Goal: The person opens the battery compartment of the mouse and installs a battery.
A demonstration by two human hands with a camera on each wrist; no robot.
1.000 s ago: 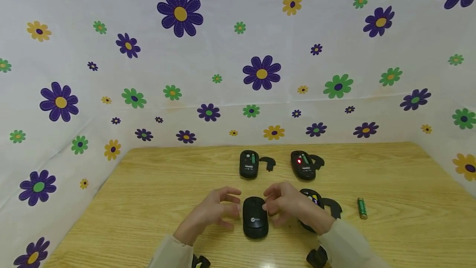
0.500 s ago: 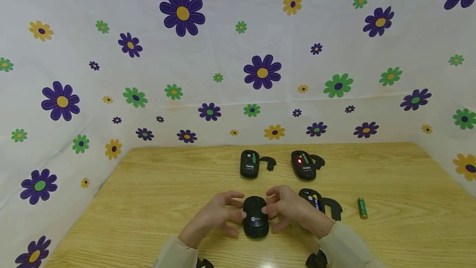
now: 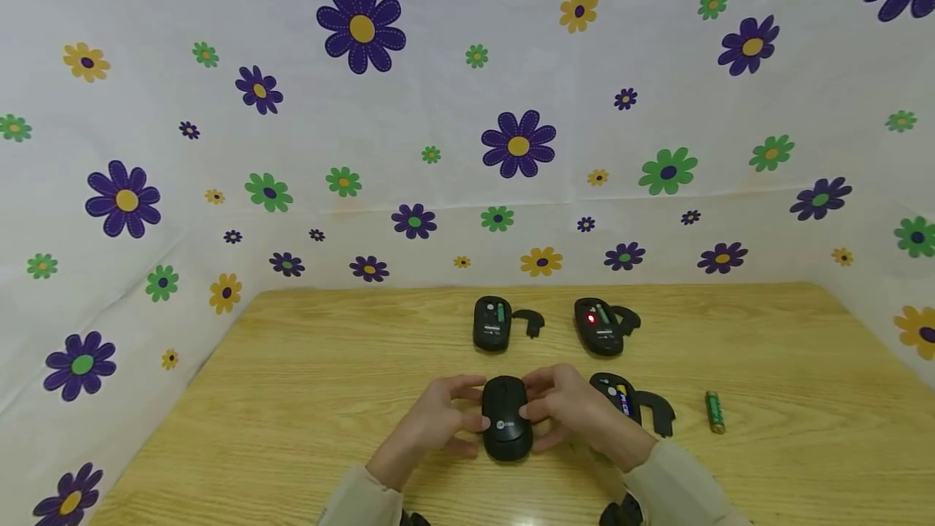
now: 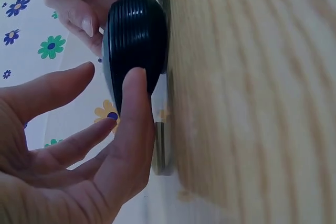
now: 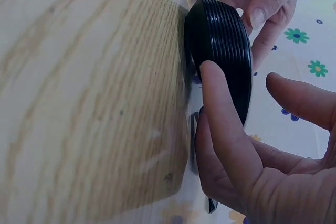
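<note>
A black wireless computer mouse, logo side up, is between my two hands. My left hand holds its left side with bent fingers. On the other side, my right hand holds it with the thumb near the upper edge. The ribbed flank of the mouse shows in both the left wrist view and the right wrist view. In those views a fingertip of each hand lies against the flank, and the mouse seems slightly tilted over the wooden table. Its underside is hidden.
Two upturned black mice lie at the back, battery bays uncovered, their covers beside them. A third upturned mouse with a cover lies by my right hand. A green battery lies further right.
My hands have closed in on the mouse from both sides and now hold it. The mouse has shifted slightly away from me. The other mice and the battery stay put.
</note>
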